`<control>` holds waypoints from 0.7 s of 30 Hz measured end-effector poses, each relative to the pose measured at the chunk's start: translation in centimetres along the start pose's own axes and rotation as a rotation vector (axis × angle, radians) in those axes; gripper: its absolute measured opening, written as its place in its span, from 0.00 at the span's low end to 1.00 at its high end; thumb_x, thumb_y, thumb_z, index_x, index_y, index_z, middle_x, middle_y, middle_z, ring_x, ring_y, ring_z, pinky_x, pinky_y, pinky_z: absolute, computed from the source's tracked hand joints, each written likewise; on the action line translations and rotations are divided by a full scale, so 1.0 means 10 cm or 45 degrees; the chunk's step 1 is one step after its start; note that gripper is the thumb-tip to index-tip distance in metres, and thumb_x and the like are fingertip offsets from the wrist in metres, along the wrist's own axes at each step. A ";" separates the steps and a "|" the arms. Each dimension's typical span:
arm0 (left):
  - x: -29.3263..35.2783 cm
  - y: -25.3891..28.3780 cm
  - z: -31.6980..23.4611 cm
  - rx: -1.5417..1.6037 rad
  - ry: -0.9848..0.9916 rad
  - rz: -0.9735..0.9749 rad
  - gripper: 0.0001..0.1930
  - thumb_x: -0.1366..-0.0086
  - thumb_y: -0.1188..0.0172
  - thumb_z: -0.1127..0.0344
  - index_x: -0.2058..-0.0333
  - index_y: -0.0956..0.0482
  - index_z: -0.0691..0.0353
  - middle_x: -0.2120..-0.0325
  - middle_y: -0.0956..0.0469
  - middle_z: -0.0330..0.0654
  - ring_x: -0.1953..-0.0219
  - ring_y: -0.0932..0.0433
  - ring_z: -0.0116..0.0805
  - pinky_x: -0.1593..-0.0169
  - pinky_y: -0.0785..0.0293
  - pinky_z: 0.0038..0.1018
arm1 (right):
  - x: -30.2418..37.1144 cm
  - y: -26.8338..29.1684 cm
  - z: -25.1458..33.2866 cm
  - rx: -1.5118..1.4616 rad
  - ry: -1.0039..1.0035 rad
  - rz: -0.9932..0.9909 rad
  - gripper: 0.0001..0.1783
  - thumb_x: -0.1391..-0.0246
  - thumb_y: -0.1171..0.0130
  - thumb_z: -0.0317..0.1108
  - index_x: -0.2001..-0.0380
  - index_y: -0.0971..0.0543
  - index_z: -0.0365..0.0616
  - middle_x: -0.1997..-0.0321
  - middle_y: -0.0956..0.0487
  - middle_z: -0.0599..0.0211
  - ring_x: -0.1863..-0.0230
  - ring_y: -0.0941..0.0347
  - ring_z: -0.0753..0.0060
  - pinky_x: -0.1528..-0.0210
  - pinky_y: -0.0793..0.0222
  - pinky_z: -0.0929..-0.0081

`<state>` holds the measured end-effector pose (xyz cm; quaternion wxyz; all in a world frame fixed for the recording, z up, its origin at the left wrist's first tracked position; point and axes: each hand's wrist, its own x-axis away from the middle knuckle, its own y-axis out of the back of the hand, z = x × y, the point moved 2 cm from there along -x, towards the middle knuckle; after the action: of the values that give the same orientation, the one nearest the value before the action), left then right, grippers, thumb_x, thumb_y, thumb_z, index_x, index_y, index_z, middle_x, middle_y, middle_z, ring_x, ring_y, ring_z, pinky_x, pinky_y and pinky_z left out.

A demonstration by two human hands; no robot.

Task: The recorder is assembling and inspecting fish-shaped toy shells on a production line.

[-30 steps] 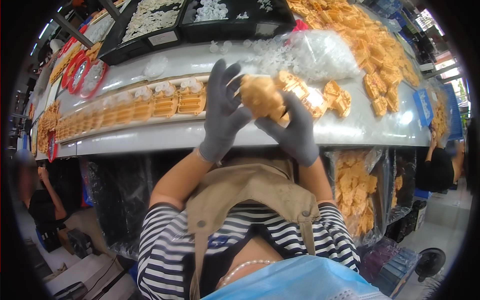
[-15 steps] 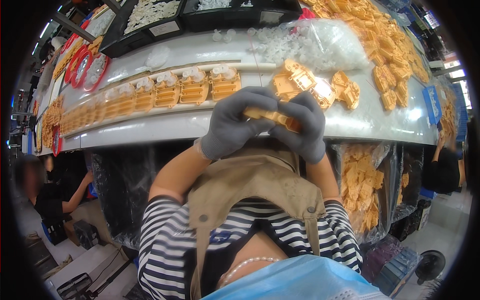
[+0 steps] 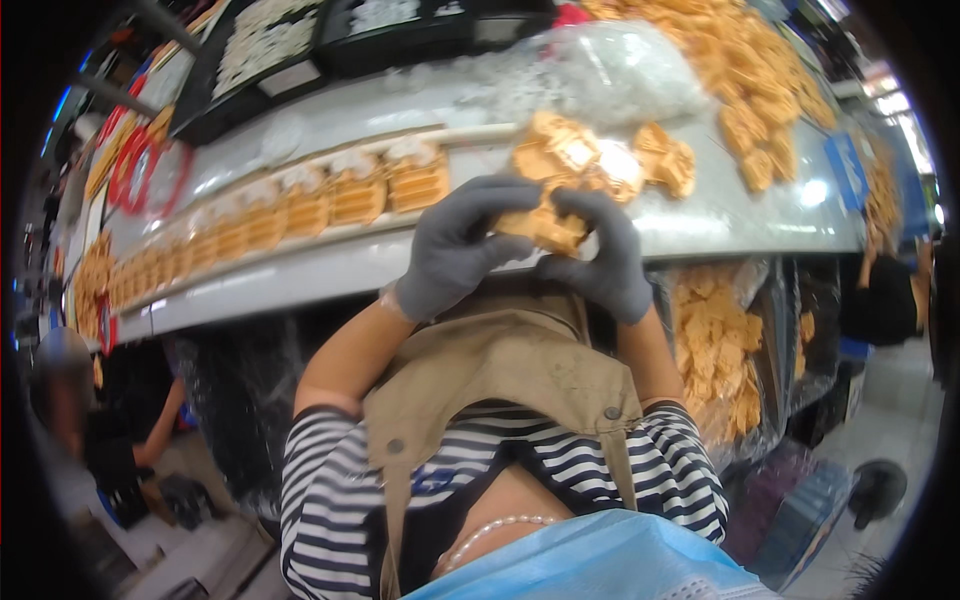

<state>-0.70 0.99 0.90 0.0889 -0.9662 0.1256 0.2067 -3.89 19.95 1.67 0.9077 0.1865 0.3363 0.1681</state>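
Both hands wear grey gloves and meet in front of my chest, at the table's near edge. An orange-yellow moulded plastic part [image 3: 548,226] is held between them. My left hand [image 3: 455,243] is closed on its left side, fingers over the top and thumb below. My right hand [image 3: 606,255] curls round its right side, the fingers bent over it. Just beyond lie loose parts of the same colour [image 3: 560,148]. To the left, a row of similar parts [image 3: 304,207] stands along a white rail, with clear pieces on top. Motion blurs the fine detail.
A clear plastic bag [image 3: 630,75] and scattered clear small pieces [image 3: 510,90] lie behind my hands. Black bins [image 3: 400,35] stand at the back, and orange-yellow parts are heaped at the far right [image 3: 740,70]. A lined bin [image 3: 715,350] holds more below the table edge.
The held part has turned, showing a broader face, and my right-hand fingers have opened a little around it. The view has tilted, shifting the table and row.
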 end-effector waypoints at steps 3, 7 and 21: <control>-0.03 -0.13 0.10 0.077 0.087 0.029 0.27 0.44 0.36 0.74 0.45 0.32 0.64 0.44 0.35 0.46 0.43 0.34 0.34 0.41 0.36 0.28 | 0.13 0.10 -0.08 0.047 -0.095 0.029 0.28 0.67 0.27 0.32 0.57 0.25 0.44 0.67 0.25 0.65 0.69 0.28 0.68 0.67 0.31 0.74; -0.11 -0.21 0.18 -0.036 0.160 -0.063 0.25 0.41 0.38 0.68 0.45 0.32 0.63 0.43 0.36 0.47 0.40 0.36 0.37 0.39 0.40 0.31 | 0.45 0.67 -0.64 -0.162 -0.513 -0.680 0.21 0.49 0.37 0.44 0.58 0.27 0.43 0.66 0.26 0.69 0.64 0.30 0.75 0.65 0.32 0.79; 0.11 -0.32 0.32 -0.915 0.188 0.060 0.20 0.43 0.39 0.64 0.51 0.26 0.59 0.50 0.28 0.49 0.48 0.28 0.47 0.46 0.32 0.33 | 0.47 2.27 -2.39 0.764 -1.080 -0.915 0.37 0.53 0.37 0.56 0.53 0.27 0.31 0.59 0.23 0.52 0.58 0.27 0.59 0.51 0.35 0.71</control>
<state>-0.04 4.51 -2.07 -0.2704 -0.9449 0.0732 0.1693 -20.69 47.18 -7.46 0.8701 0.3587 0.0215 -0.3374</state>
